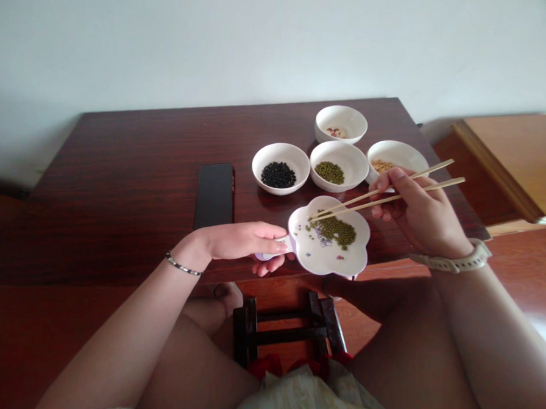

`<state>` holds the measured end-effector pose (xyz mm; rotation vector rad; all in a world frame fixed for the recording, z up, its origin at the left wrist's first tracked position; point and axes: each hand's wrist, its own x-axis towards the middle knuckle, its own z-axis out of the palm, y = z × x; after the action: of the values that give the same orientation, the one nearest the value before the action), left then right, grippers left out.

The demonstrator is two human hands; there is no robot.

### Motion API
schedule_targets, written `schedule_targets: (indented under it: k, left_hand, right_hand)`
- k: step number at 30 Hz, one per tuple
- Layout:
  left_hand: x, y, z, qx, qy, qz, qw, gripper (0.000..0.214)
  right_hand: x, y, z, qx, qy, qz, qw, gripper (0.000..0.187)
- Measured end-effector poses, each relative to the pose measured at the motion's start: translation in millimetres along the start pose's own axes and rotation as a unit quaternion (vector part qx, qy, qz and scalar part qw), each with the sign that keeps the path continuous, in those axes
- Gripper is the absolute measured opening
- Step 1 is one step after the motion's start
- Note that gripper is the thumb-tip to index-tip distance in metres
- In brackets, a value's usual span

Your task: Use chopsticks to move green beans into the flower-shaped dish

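1. Standing low on the floor (535,273), a dark wooden frame (288,338) is seen between the knees.
2. At the near edge of the desk (142,155), the flower-shaped dish (313,260) is held by the left hand (239,240). Its handle (291,243) is squeezed, with the thumb on top and the other fingers curled below. It cannot be told if the dish is touching the desk. It should be kept flat and steady, so nothing is spilled.
3. Inside the dish, small green beans (342,231) are heaped toward the right, with a few strays at the left. The strays may be easier to pinch, as they are not crowded.
4. The chopsticks (359,208) are held by the right hand (414,206), with its fingers closed around them. Their tips are brought close together at the beans; whether a bean is pinched cannot be told. A soft, even squeeze is best, as round beans may be popped away by a hard one.
5. To the left, a black phone (215,195) is laid flat.
6. Past the dish, black beans (278,175) are kept in the left bowl (259,164), more green ones in the middle bowl (354,161), and yellowish beans (382,165) in the right bowl (406,153).
7. Farthest back, red and pale bits (336,133) are held in another bowl (326,117), near the wall (217,43).
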<state>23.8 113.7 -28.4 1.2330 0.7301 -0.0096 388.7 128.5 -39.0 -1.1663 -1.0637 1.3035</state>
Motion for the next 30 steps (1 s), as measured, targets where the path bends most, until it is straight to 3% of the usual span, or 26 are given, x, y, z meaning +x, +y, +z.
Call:
schedule_targets:
  k: [6,13,30]
  left_hand:
    - [0.7,-5.3,-2.9,-0.003,-0.008,0.008,1.000,0.046]
    - [0.2,-3.7,-1.5,-0.001,-0.006,0.001,1.000,0.041]
    - [-0.7,-1.1,-0.1,0.000,0.000,-0.004,1.000,0.035]
  right_hand:
    - [2.5,0.3,-3.5,-0.019,-0.002,-0.029,0.999,0.049]
    - [-0.3,-0.8,-4.9,-0.032,-0.027,-0.009,0.999,0.047]
    - [-8.1,-0.8,15.9,-0.028,-0.075,0.005,0.997,0.053]
